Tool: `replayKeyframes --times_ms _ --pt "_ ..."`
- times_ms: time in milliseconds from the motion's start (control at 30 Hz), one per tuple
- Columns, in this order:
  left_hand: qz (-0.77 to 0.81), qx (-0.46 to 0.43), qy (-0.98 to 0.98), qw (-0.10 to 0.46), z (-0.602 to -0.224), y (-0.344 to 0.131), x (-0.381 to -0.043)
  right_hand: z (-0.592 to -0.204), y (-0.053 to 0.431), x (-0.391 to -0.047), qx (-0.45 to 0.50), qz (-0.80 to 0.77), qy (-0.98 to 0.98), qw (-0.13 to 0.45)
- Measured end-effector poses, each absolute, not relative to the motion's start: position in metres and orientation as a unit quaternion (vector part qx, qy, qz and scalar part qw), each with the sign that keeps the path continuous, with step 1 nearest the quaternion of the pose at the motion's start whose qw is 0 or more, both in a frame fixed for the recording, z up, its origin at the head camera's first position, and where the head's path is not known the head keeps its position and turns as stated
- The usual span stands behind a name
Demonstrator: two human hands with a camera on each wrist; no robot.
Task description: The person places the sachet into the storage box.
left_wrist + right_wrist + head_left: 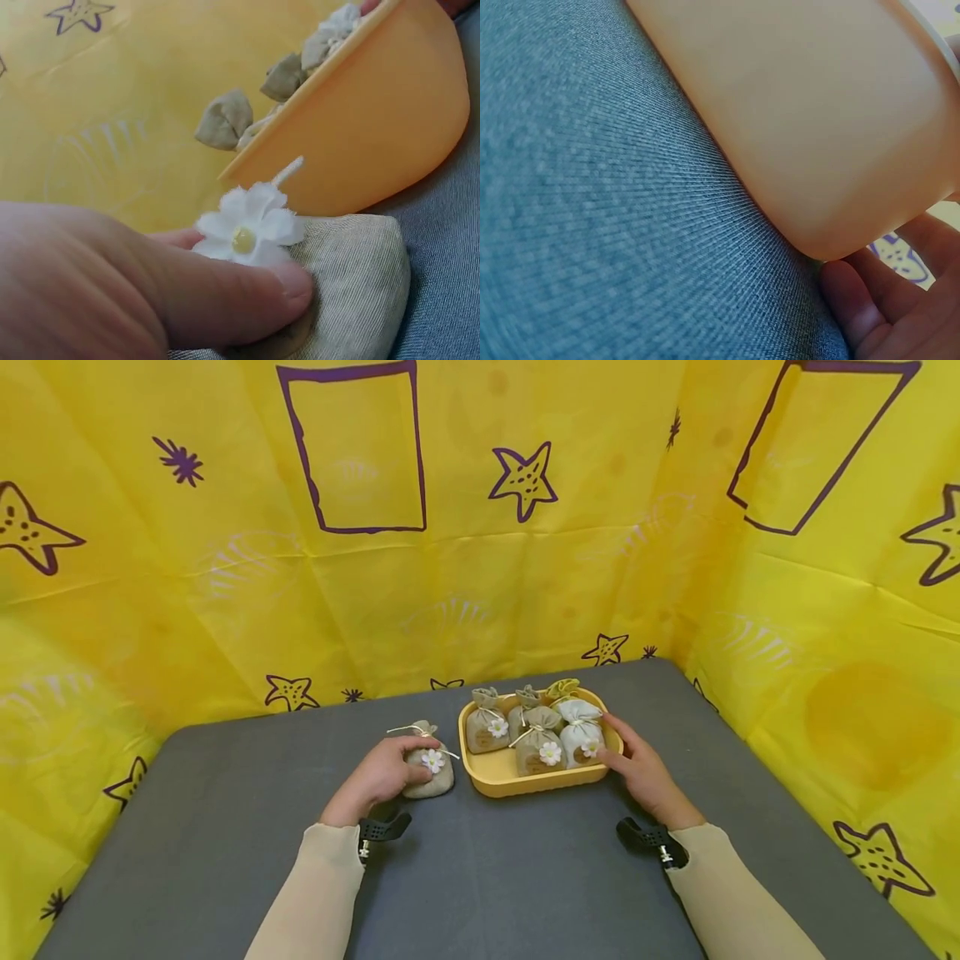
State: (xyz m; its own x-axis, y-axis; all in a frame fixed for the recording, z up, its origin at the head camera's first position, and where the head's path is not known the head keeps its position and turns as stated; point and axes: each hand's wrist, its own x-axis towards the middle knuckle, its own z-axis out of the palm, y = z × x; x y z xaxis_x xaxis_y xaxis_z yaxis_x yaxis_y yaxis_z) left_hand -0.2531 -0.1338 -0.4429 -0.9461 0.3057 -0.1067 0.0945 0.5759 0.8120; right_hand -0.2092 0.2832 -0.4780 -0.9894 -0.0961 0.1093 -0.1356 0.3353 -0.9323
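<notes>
My left hand [381,774] grips a small beige drawstring sachet [439,783] on the table, left of a yellow tray [517,787]. In the left wrist view the thumb [232,296] presses on the sachet just below its white fabric flower [247,225]. My right hand [648,781] holds the tray's right end, thumb over the rim beside a white sachet [577,731]. From the right wrist, fingers [851,300] show against the outside of the tray wall [802,127]. Several sachets stand in the tray, among them a brown one [538,747] and one with a yellow top [562,687].
A dark grey cloth covers the table [487,877]. Yellow printed fabric [487,585] hangs behind it and along the sides, close to the tray's far side. Each wrist wears a black strap mount [386,827].
</notes>
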Motion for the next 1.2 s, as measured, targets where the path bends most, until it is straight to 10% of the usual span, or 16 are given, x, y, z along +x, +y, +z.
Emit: replayKeyframes --times_ms 700,1200 --pt "0.507 0.112 0.852 -0.065 -0.412 -0.126 -0.245 -0.479 0.284 -0.21 0.067 0.568 -0.82 0.018" --pt "0.512 0.231 0.827 -0.01 -0.41 -0.079 -0.241 -0.476 0.281 -0.209 0.074 0.571 -0.817 0.023"
